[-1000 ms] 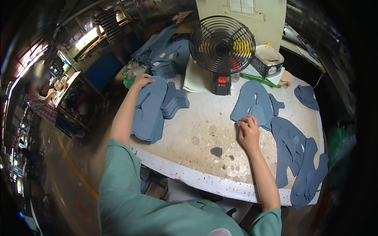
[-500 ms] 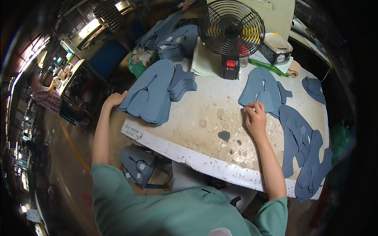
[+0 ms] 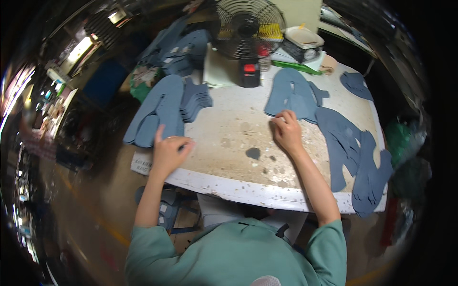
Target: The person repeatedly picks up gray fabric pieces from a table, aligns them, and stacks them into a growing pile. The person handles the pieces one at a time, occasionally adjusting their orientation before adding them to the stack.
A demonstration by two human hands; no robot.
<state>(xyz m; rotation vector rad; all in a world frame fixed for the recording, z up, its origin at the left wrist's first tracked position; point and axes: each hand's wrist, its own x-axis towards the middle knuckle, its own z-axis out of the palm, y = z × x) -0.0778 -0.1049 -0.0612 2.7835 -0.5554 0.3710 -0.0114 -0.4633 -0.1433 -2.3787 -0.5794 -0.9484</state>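
Observation:
On the table's left side lies a stack of U-shaped blue-grey cut shoe pieces (image 3: 167, 102), its layers fanned at the near end. My left hand (image 3: 171, 152) is at its near right edge, fingers apart, one pointing up, with nothing seen in them. A smaller stack of similar U-shaped pieces (image 3: 284, 86) sits right of the middle. At its near edge is my right hand (image 3: 288, 133), fingers bent and drawn together. Whether they pinch a piece is hidden. Narrower blue-grey pieces (image 3: 194, 102) are stacked beside the left pile.
A black fan (image 3: 248, 28) stands at the back beside a box (image 3: 305, 43) on a green tray (image 3: 298, 68). Loose blue-grey pieces (image 3: 369, 176) spread along the right edge. A dark scrap (image 3: 253, 153) lies mid-table. More pieces sit on a stool (image 3: 167, 209) below.
My left hand has left the outer left side of the big stack and come round to its near right edge. The right hand stays by the smaller stack. The view has shifted.

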